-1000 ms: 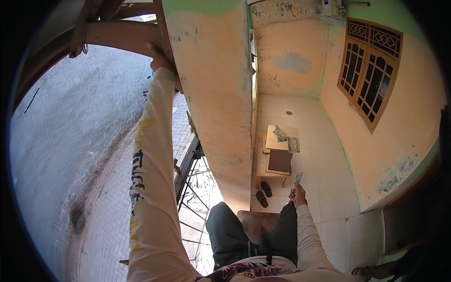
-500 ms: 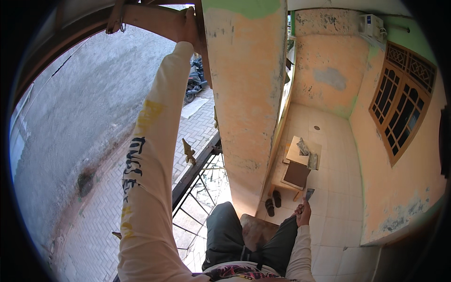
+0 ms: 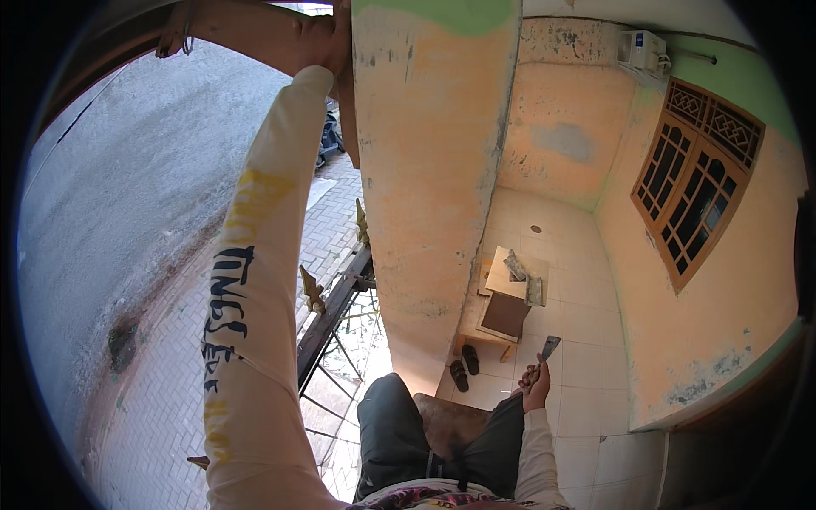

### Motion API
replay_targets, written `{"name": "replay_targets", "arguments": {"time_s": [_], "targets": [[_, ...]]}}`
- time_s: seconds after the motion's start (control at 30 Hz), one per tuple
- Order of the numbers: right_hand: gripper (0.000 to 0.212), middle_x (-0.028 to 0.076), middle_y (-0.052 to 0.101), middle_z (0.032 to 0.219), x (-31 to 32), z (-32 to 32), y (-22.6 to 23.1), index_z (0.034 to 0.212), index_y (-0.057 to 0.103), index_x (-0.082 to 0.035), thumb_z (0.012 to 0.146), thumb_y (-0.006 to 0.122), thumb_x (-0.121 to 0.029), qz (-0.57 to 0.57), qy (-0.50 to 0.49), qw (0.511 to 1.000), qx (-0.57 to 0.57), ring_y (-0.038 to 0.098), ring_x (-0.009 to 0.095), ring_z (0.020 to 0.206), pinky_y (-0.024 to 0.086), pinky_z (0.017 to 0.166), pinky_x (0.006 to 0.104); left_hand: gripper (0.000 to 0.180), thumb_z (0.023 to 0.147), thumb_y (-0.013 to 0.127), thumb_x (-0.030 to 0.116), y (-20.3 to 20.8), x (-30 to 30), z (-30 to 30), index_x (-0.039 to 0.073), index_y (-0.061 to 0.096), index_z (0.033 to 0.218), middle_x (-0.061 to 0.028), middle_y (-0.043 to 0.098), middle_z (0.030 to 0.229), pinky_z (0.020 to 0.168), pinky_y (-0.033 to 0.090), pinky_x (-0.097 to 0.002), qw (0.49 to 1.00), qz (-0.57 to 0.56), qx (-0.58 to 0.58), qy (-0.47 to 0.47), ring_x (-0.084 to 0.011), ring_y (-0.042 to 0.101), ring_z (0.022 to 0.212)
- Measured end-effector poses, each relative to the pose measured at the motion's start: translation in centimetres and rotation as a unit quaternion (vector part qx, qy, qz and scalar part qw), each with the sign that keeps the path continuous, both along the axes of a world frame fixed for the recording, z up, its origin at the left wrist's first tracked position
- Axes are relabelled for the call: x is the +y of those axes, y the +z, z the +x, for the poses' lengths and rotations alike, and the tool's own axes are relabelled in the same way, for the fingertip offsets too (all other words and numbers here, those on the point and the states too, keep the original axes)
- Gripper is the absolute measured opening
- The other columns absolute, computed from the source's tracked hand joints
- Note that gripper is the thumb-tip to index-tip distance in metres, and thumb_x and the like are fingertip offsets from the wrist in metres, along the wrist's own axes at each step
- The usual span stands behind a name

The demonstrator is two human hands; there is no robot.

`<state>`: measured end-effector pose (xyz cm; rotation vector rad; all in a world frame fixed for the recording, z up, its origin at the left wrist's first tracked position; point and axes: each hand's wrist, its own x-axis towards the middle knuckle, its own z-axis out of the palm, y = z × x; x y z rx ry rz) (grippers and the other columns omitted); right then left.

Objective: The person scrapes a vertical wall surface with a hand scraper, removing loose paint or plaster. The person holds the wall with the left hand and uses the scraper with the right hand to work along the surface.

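My left arm stretches up to a brown wooden beam (image 3: 234, 36) beside the top of the pillar. There my left hand (image 3: 321, 38) grips the wood, its fingers partly hidden. Low on the right, my right hand (image 3: 534, 389) is closed around the handle of a scraper (image 3: 551, 347), whose flat metal blade points up and away from me. The tall pillar (image 3: 429, 195) in front of me has peeling orange paint with green at its top. Below me, between my legs, shows a brown, worn seat or board (image 3: 446, 425).
A dark metal fence (image 3: 336, 310) with gold spear tips runs left of the pillar, beside a paved lane (image 3: 170, 408) and grey wall. To the right, a small wooden table (image 3: 484, 327) bears boards and stained pieces. Sandals (image 3: 460, 375) lie near it; a window (image 3: 701, 183) is beyond.
My view has turned, so the pillar, table and window sit further left. My right hand has lifted the scraper slightly. The left hand stays up at the beam.
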<state>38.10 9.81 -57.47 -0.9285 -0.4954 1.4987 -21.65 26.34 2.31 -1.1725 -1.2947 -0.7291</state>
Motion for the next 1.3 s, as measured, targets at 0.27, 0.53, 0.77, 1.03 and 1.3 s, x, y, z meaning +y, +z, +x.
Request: {"name": "replay_targets", "arguments": {"time_s": [0.27,0.53,0.77,1.03,1.3], "targets": [[0.045,0.000,0.055,0.083,-0.5,-8.9,33.1,0.150,0.042,-0.006,0.105,0.047,-0.013,0.436,-0.025,0.832,-0.341,0.041,0.001,0.060,0.036,0.047,0.0198,0.073,0.105,0.014,0.051,-0.3,-2.6,4.4,-0.001,0.063,0.115,-0.0240,0.067,0.113,0.115,0.021,-0.0551,0.984,0.060,-0.068,-0.154,-0.0427,0.051,0.119],[0.040,0.005,0.054,0.075,-0.5,-17.0,48.1,0.141,0.055,-0.009,0.100,0.055,-0.009,0.599,-0.221,0.482,-0.600,0.051,0.010,0.056,0.043,0.052,0.0309,0.061,0.106,0.017,0.047,-0.3,-2.7,4.1,0.006,0.047,0.140,-0.0200,0.065,0.122,0.114,0.026,-0.0581,0.989,0.002,-0.108,-0.101,-0.0381,0.055,0.120],[0.041,0.013,0.060,0.080,-2.0,-18.8,50.5,0.136,0.057,-0.009,0.095,0.056,-0.012,0.494,-0.245,0.432,-0.714,0.064,0.030,0.061,0.054,0.053,0.0410,0.067,0.105,0.018,0.051,-0.1,-5.6,7.9,0.001,0.056,0.126,-0.0233,0.064,0.122,0.117,0.019,-0.0579,0.963,-0.016,-0.208,-0.170,-0.0377,0.051,0.125],[0.041,0.017,0.063,0.079,-3.0,-20.3,51.2,0.136,0.057,-0.007,0.095,0.055,-0.015,0.441,-0.239,0.425,-0.754,0.067,0.037,0.069,0.057,0.059,0.0433,0.078,0.105,0.019,0.056,-0.4,-8.4,10.5,-0.006,0.067,0.110,-0.0270,0.063,0.122,0.121,0.011,-0.0577,0.933,-0.023,-0.271,-0.235,-0.0372,0.046,0.131],[0.041,0.016,0.062,0.077,-2.5,-20.7,51.1,0.133,0.058,-0.004,0.094,0.057,-0.013,0.484,-0.266,0.421,-0.720,0.067,0.033,0.066,0.056,0.057,0.0428,0.072,0.106,0.019,0.050,-0.2,-7.7,10.1,-0.003,0.067,0.106,-0.0261,0.064,0.118,0.118,0.016,-0.0588,0.954,-0.001,-0.238,-0.181,-0.0388,0.051,0.123]]}}
